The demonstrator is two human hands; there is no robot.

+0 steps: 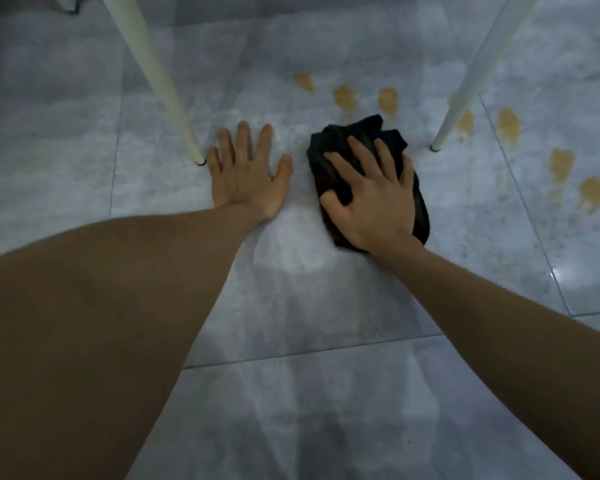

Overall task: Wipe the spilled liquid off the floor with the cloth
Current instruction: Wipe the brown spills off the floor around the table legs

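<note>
Two bare hands down on the grey marbled tile floor [84, 116]; left hand [246, 174] is spread flat, palm down, just beside the foot of a slanted white furniture leg [160, 84]; right hand [373, 199] presses on a crumpled black cloth [336, 143], fingers splayed and thumb hooked over its near-left edge. Yellowish-brown spilled liquid patches [345, 97] dot the floor just beyond the cloth and off to the right past a second white leg [465, 98].

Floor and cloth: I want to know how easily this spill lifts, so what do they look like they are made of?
The floor looks like glazed grey stone-look tile: grout lines and a glossy reflection. The cloth looks like soft, matte black fabric, bunched into folds; exact fibre unclear.
</note>
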